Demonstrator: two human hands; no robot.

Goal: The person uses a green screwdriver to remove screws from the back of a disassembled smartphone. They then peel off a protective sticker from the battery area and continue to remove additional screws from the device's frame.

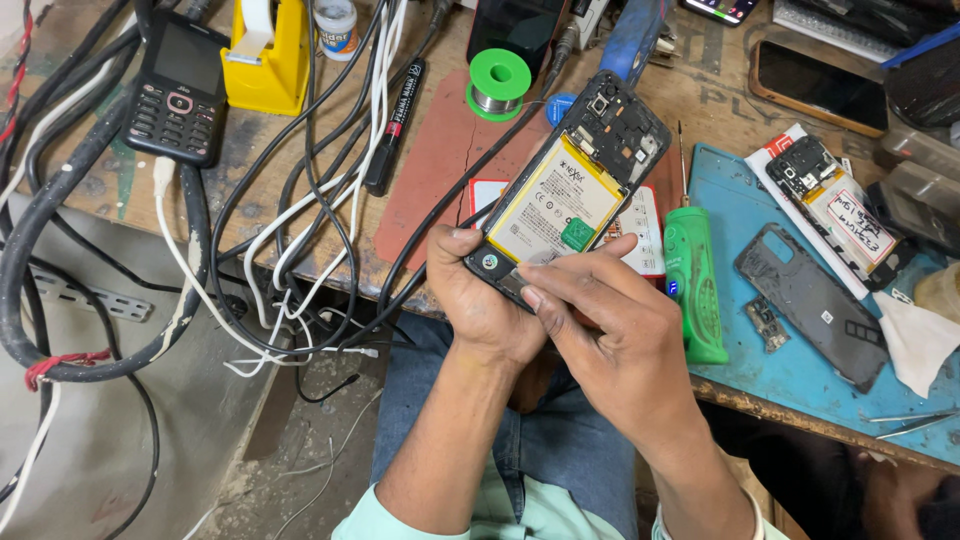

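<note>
An opened smartphone [580, 170] with its back cover off shows a yellow-edged white battery and a dark circuit board at its top. My left hand [480, 300] grips its lower end from below, thumb on the left edge. My right hand [610, 330] rests over the phone's bottom part, with the index finger stretched across the battery's lower edge near a small green sticker [577, 233]. Whether the right fingers pinch a small part is hidden.
A green-handled screwdriver [692, 275] lies on a blue mat [790, 370] beside a grey back cover [815, 305], a second opened phone [835, 205], a small board and tweezers [915, 422]. A keypad phone [178, 88], yellow tape dispenser [265, 50], green solder spool [498, 80], marker and tangled cables crowd the left.
</note>
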